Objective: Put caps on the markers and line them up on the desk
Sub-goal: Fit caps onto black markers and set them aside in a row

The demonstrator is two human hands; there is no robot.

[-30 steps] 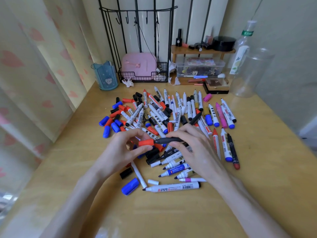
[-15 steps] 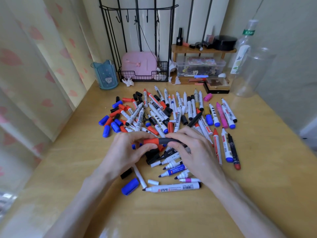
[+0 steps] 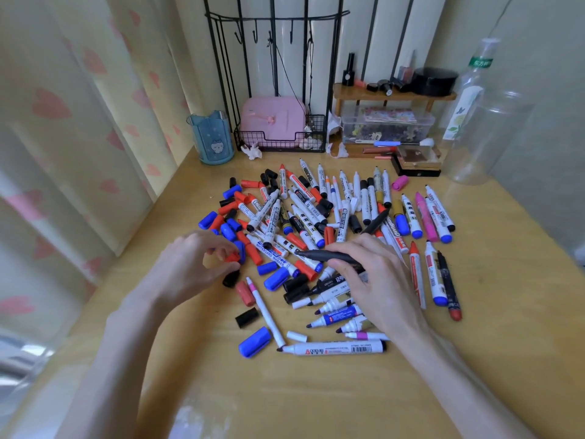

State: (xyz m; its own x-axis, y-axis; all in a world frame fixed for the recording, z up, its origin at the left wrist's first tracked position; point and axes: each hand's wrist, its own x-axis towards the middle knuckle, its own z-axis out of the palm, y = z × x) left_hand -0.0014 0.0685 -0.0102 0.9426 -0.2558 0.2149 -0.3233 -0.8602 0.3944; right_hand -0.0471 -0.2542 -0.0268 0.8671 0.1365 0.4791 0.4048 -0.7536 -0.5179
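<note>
Since half a second ago the two hands have drawn apart: the red cap (image 3: pixel 232 257) that sat against the tip of the black marker (image 3: pixel 329 256) has gone off to the left with the left hand (image 3: pixel 190 267), and the marker's tip is bare.

The left hand lies low at the left edge of the marker pile (image 3: pixel 304 217), wrist near the wooden desk (image 3: pixel 316 400), fingers curled, pinching the red cap between thumb and fingertips (part of the cap is hidden behind them). The right hand (image 3: pixel 373 280) is palm down, fingers curled over the black marker's barrel with the thumb under it. It holds the marker roughly level above the heap, its pointed end toward the left hand. Both forearms reach in from the bottom edge.

Under the right hand lie several uncapped markers, tips pointing left. Nearer the person lie a white barcode marker (image 3: pixel 332 347), a blue cap (image 3: pixel 254 342) and a black cap (image 3: pixel 247 317). To the right, a few capped markers lie side by side, among them a red-capped one (image 3: pixel 416 274).

At the back stand a blue pen cup (image 3: pixel 211 139), a pink case (image 3: pixel 273 122) in a wire rack, and a clear plastic jar (image 3: pixel 484 137).
</note>
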